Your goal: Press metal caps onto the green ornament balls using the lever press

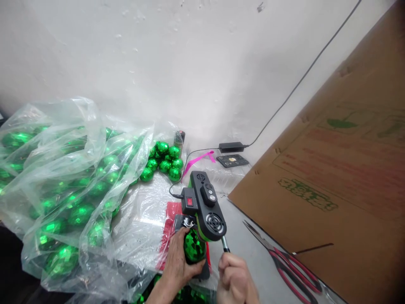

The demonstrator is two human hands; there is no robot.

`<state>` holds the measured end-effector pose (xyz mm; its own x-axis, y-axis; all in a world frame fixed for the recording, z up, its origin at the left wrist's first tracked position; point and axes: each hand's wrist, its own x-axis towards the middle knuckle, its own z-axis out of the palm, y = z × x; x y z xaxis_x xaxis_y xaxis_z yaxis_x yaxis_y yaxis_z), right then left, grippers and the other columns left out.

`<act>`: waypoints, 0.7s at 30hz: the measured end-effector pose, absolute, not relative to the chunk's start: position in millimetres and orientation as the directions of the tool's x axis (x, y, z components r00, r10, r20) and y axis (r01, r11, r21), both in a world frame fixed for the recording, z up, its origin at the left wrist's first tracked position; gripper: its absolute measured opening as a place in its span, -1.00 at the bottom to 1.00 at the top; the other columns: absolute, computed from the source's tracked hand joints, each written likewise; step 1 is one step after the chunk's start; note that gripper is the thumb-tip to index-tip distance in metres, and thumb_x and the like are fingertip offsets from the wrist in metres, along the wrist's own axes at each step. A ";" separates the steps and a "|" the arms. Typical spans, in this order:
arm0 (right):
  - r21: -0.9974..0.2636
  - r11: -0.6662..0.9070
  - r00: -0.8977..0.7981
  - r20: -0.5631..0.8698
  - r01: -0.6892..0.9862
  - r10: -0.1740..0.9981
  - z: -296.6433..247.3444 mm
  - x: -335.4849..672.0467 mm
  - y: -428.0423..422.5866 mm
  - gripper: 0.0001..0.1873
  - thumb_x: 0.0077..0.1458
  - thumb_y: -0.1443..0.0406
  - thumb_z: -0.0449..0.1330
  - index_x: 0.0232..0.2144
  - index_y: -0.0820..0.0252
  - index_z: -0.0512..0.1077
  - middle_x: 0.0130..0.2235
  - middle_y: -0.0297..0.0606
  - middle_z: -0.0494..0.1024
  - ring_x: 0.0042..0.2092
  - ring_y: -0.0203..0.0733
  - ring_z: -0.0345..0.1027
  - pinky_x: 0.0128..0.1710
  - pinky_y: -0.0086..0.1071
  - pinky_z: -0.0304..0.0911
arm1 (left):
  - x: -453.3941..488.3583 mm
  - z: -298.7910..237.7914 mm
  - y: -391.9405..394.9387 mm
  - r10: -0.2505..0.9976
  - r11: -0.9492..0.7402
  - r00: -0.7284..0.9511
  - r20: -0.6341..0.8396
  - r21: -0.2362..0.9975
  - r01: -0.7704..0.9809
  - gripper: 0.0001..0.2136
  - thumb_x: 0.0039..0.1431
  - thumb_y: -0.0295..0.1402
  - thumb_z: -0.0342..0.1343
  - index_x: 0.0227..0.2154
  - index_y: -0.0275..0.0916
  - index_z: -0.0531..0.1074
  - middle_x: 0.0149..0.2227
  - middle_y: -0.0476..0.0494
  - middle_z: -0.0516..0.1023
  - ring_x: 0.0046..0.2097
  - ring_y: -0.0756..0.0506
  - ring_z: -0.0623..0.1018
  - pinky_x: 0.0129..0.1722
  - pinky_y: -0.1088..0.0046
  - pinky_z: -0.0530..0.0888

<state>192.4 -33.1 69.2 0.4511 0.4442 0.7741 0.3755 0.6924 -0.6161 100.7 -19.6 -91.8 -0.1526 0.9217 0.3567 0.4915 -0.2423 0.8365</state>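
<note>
A shiny green mirrored ball (194,245) sits in my left hand (177,261), whose fingers and thumb curl around it. The ball is under the front end of a black machine (207,204) with round vents and a red switch (189,201), above the machine's dark base. I cannot tell whether ball and machine head touch. My right hand (234,276) is closed on the lever handle (225,245) that sticks out at the machine's front; most of the grip is hidden by the fingers. Below my left wrist, more green balls show in part.
Clear plastic bags (79,169) full of green balls fill the left, with several loose balls (163,160) behind. A power adapter (231,147), a phone (232,161) and a pink ribbon (199,159) lie at the back. Scissors (284,261) lie by a cardboard box (332,169) on the right.
</note>
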 end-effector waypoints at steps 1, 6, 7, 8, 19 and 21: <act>-0.614 0.692 0.455 0.775 0.380 0.438 64.5 191.1 -33.0 -0.45 0.49 0.36 0.09 -0.63 0.16 0.21 -0.51 -0.38 0.39 -0.56 -0.36 0.26 -0.60 -0.41 0.04 | 101.3 -92.9 -19.6 0.919 -0.246 -0.153 0.364 0.831 0.499 -0.20 -0.13 -0.37 0.47 0.27 -0.26 0.42 0.22 -0.45 0.65 0.23 -0.51 0.66 0.24 -0.27 0.64; -0.564 0.726 0.403 0.816 0.394 0.415 59.9 195.1 -30.5 -0.39 0.52 0.20 0.12 -0.64 0.16 0.24 -0.53 -0.39 0.43 -0.59 -0.34 0.27 -0.57 -0.39 0.20 | 101.7 -92.1 -20.0 0.912 -0.255 -0.154 0.381 0.819 0.513 -0.21 -0.11 -0.36 0.47 0.27 -0.27 0.42 0.21 -0.46 0.65 0.21 -0.51 0.68 0.22 -0.28 0.65; -0.562 0.728 0.388 0.819 0.392 0.423 65.1 197.7 -30.3 -0.40 0.51 0.21 0.13 -0.64 0.16 0.24 -0.53 -0.39 0.42 -0.59 -0.34 0.28 -0.57 -0.39 0.19 | 100.8 -90.0 -19.6 0.915 -0.253 -0.151 0.374 0.823 0.508 -0.21 -0.10 -0.36 0.46 0.27 -0.27 0.42 0.20 -0.46 0.65 0.21 -0.51 0.68 0.22 -0.29 0.65; -0.562 0.730 0.379 0.820 0.388 0.429 72.5 200.5 -30.2 -0.41 0.51 0.24 0.13 -0.63 0.16 0.23 -0.55 -0.40 0.38 -0.58 -0.33 0.29 -0.57 -0.40 0.17 | 99.6 -87.5 -18.9 0.921 -0.249 -0.145 0.363 0.830 0.499 -0.21 -0.10 -0.36 0.46 0.27 -0.28 0.41 0.21 -0.47 0.65 0.22 -0.51 0.67 0.24 -0.30 0.64; -0.654 0.695 0.410 0.745 0.298 0.526 121.8 206.2 -28.4 -0.40 0.49 0.23 0.23 -0.63 0.15 0.20 -0.58 -0.44 0.27 -0.50 -0.33 0.33 -0.44 -0.41 0.18 | 71.0 -91.4 -73.4 0.928 -0.270 -0.097 0.360 0.828 0.492 -0.17 -0.02 -0.33 0.59 0.33 -0.17 0.42 0.34 -0.43 0.59 0.37 -0.50 0.59 0.36 -0.16 0.59; -0.677 0.656 0.401 0.732 0.334 0.551 107.2 213.4 -30.5 -0.40 0.48 0.20 0.25 -0.63 0.14 0.23 -0.54 -0.38 0.36 -0.49 -0.31 0.34 -0.45 -0.39 0.16 | 57.1 -92.0 -99.0 0.932 -0.285 -0.031 0.362 0.781 0.555 -0.47 0.23 -0.25 0.49 0.23 -0.09 0.53 0.26 -0.31 0.65 0.29 -0.39 0.65 0.31 -0.01 0.63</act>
<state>213.4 -30.5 107.2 0.4006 0.5510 0.7321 0.3337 0.6564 -0.6766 57.1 -99.0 -92.0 -0.0312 0.9315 0.3623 0.5548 -0.2854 0.7815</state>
